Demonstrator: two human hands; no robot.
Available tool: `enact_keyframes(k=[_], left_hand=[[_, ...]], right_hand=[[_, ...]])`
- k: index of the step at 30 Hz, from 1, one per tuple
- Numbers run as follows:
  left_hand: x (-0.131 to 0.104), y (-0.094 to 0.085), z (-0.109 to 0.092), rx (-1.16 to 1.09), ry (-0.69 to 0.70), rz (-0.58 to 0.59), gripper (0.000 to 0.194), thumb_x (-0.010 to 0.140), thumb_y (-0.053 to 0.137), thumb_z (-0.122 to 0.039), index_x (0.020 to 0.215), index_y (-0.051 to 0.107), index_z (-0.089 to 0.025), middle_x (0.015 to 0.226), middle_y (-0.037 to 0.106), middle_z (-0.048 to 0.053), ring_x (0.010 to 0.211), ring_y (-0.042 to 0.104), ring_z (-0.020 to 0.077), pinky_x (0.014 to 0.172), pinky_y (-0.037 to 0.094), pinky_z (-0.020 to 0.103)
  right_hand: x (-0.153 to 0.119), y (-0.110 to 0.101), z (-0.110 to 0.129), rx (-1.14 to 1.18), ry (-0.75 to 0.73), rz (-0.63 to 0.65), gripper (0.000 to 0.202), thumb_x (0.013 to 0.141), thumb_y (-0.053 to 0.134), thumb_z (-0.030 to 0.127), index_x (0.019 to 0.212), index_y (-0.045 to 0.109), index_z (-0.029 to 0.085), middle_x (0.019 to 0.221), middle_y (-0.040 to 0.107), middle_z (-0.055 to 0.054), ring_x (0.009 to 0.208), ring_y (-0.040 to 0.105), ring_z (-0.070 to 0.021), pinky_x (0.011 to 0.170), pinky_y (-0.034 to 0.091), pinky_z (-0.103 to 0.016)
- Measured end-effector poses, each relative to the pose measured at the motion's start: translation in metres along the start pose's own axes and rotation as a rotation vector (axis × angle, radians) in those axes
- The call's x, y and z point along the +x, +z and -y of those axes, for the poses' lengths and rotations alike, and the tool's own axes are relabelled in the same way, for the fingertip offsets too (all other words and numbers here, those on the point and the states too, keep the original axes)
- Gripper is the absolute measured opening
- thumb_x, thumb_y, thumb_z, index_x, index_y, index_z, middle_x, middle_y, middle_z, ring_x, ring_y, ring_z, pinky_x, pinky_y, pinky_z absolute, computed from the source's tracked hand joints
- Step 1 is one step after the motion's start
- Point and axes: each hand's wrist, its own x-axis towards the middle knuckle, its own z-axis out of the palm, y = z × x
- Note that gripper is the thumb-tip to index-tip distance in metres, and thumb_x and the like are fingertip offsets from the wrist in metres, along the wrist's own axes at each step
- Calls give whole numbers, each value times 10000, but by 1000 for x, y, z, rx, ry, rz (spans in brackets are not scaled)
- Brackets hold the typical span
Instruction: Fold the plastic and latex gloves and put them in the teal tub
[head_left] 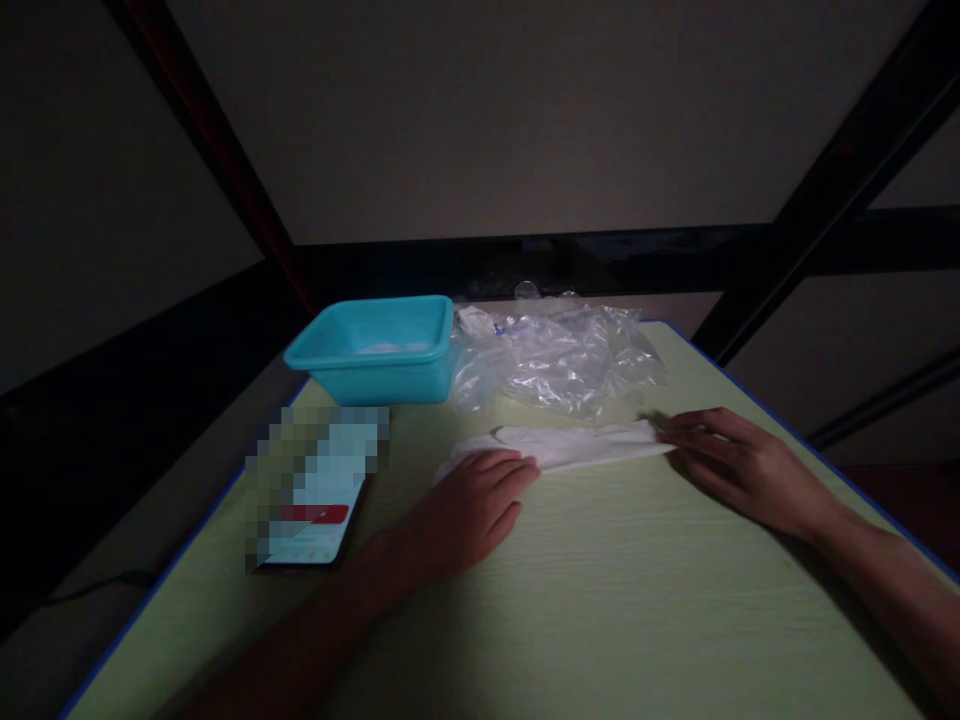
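Here white glove [570, 445] flat, stretched between left hand [469, 505], right hand [739, 465].

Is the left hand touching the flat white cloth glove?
Touching. The head view shows the left hand lying palm-down over one end of the flat white cloth glove, no gap visible.

My left hand [472, 500]: flat, palm down, fingers together.
My right hand [739, 465]: palm down, fingertips pinched.

Turquoise basin [375, 355], white glove [577, 445]
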Motion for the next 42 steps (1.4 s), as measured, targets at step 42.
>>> enact_keyframes(k=[42], left_hand=[[1,-22,-11,-1954,-413,201,414,615,693,-247,994,623,-95,821,683,97,696,653,192,666,466,278]], right_hand=[[98,-34,41,656,682,-313,125,690,674,248,686,605,144,552,578,19,437,506,-70,393,382,-175]])
